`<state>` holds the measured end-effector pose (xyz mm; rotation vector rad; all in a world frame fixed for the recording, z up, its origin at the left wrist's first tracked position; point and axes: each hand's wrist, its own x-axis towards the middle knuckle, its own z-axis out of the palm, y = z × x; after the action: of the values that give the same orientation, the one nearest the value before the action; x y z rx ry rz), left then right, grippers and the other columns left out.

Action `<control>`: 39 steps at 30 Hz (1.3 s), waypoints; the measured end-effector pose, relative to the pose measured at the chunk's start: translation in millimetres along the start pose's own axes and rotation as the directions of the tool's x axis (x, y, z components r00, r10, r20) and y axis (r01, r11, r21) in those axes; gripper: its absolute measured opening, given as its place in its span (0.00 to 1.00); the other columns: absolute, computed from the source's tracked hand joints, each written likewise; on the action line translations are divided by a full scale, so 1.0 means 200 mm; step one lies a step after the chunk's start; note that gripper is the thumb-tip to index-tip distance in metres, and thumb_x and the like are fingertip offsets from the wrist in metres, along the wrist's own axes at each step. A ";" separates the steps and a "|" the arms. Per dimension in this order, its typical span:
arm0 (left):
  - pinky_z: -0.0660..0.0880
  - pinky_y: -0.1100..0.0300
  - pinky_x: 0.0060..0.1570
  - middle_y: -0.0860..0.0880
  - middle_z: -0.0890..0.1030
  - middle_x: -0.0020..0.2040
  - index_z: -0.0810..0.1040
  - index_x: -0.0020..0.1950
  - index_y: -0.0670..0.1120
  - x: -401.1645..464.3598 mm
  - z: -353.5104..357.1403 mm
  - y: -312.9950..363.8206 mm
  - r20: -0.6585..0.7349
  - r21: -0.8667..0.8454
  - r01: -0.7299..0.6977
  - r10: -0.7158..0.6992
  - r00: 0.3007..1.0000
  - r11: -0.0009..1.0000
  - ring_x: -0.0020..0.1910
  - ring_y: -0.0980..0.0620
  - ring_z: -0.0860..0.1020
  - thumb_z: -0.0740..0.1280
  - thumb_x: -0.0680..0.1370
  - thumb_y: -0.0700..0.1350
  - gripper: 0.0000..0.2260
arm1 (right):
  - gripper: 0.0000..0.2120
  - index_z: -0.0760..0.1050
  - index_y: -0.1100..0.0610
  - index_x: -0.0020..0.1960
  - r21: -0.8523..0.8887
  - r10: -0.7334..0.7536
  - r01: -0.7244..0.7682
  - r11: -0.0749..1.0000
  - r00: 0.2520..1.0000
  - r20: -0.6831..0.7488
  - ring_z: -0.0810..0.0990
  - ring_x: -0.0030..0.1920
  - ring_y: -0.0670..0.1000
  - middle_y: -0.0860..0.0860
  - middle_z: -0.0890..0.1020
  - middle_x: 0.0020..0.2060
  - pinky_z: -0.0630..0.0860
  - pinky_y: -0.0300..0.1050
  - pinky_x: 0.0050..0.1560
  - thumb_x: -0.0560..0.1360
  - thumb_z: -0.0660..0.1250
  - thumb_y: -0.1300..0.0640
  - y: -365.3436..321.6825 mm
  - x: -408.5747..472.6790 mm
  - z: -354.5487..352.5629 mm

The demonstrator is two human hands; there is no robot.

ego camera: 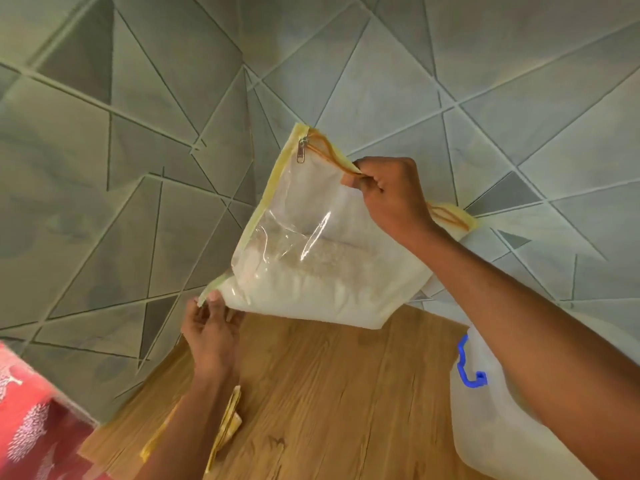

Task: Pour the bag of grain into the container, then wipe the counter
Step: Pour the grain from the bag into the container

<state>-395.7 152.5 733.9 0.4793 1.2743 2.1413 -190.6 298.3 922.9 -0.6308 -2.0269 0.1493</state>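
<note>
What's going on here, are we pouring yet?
Not quite. The person is holding a clear zip bag with yellow trim up above the wooden counter. The right hand pinches its top edge by the zipper, and the left hand holds its lower corner. White grain sits in the bottom of the bag. The translucent container with a blue latch sits to the right, partly behind the right arm. A yellow cloth lies on the counter.

A grey-green tiled wall cut into triangles and slanted shapes by pale raised lines, some panels darker, fills most of the view. Below it lies a warm wood-grain worktop. At the lower left corner shows red fabric with a white branching print, possibly a curtain.
</note>
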 end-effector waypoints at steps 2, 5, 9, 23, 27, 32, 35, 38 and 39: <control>0.84 0.58 0.47 0.48 0.80 0.50 0.72 0.54 0.46 0.08 0.06 0.06 -0.020 0.092 -0.116 0.118 0.993 0.989 0.50 0.50 0.81 0.60 0.85 0.48 0.06 | 0.13 0.76 0.66 0.33 0.000 0.022 -0.022 1.000 0.998 -0.065 0.71 0.29 0.38 0.40 0.70 0.25 0.78 0.40 0.37 0.75 0.71 0.66 -0.05 0.04 -0.03; 0.78 0.52 0.40 0.46 0.73 0.42 0.68 0.44 0.54 0.19 0.17 0.14 -0.006 0.202 -0.303 0.310 0.951 0.931 0.41 0.49 0.73 0.60 0.85 0.50 0.09 | 0.18 0.67 0.59 0.31 -0.012 0.077 -0.079 0.997 0.990 -0.121 0.60 0.31 0.43 0.47 0.59 0.29 0.68 0.45 0.33 0.75 0.71 0.62 -0.12 0.08 -0.11; 0.65 0.61 0.34 0.51 0.66 0.35 0.62 0.38 0.52 0.27 0.39 0.25 -0.038 0.167 -0.400 0.412 0.911 0.901 0.35 0.55 0.64 0.59 0.84 0.41 0.16 | 0.19 0.69 0.66 0.33 -0.034 0.178 -0.187 0.982 0.969 -0.173 0.62 0.33 0.47 0.51 0.63 0.29 0.64 0.41 0.34 0.77 0.72 0.58 -0.16 0.06 -0.24; 0.69 0.61 0.39 0.56 0.69 0.33 0.67 0.35 0.51 0.26 1.00 0.43 0.091 -0.177 -0.344 0.364 0.927 0.922 0.34 0.58 0.68 0.60 0.83 0.42 0.16 | 0.24 0.64 0.62 0.29 -0.146 0.312 -0.395 0.907 0.863 -0.397 0.60 0.32 0.50 0.49 0.60 0.28 0.58 0.45 0.36 0.77 0.71 0.54 -0.23 -0.07 -0.75; 0.68 0.66 0.38 0.56 0.67 0.33 0.65 0.35 0.54 0.16 1.11 0.43 0.095 -0.111 -0.355 0.365 0.926 0.928 0.33 0.61 0.66 0.60 0.84 0.42 0.18 | 0.23 0.68 0.69 0.33 -0.148 0.377 -0.467 0.872 0.833 -0.405 0.64 0.33 0.52 0.53 0.63 0.30 0.60 0.44 0.36 0.76 0.71 0.53 -0.19 -0.13 -0.86; 0.68 0.58 0.41 0.55 0.68 0.33 0.67 0.34 0.54 0.11 1.20 0.37 0.067 -0.107 -0.379 0.387 0.920 0.919 0.38 0.53 0.67 0.61 0.82 0.42 0.17 | 0.23 0.64 0.56 0.30 -0.153 0.454 -0.530 0.834 0.817 -0.357 0.62 0.29 0.49 0.53 0.63 0.29 0.58 0.44 0.32 0.77 0.71 0.55 -0.15 -0.22 -0.97; 0.69 0.56 0.40 0.58 0.69 0.32 0.69 0.32 0.55 0.08 1.29 0.37 0.085 -0.087 -0.373 0.380 0.921 0.924 0.38 0.52 0.68 0.62 0.81 0.43 0.17 | 0.23 0.66 0.61 0.29 -0.105 0.483 -0.548 0.830 0.800 -0.356 0.65 0.31 0.51 0.53 0.65 0.29 0.60 0.44 0.34 0.77 0.71 0.54 -0.10 -0.28 -1.04; 0.69 0.56 0.41 0.57 0.70 0.33 0.71 0.32 0.55 0.05 1.35 0.36 0.072 -0.074 -0.395 0.400 0.914 0.916 0.38 0.51 0.68 0.62 0.79 0.41 0.17 | 0.23 0.68 0.67 0.32 -0.101 0.478 -0.540 0.835 0.805 -0.352 0.66 0.33 0.52 0.55 0.66 0.30 0.61 0.44 0.36 0.77 0.71 0.53 -0.05 -0.33 -1.11; 0.69 0.56 0.42 0.56 0.70 0.33 0.71 0.32 0.55 0.05 1.35 0.36 0.070 -0.067 -0.401 0.405 0.912 0.914 0.38 0.51 0.69 0.62 0.79 0.41 0.17 | 0.23 0.67 0.64 0.31 -0.101 0.472 -0.536 0.838 0.806 -0.358 0.66 0.33 0.52 0.55 0.66 0.30 0.61 0.45 0.36 0.77 0.71 0.53 -0.04 -0.34 -1.12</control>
<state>-269.3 312.5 926.4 0.8641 1.1457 2.4533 21.1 224.1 990.4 -1.2423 -1.5275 0.1494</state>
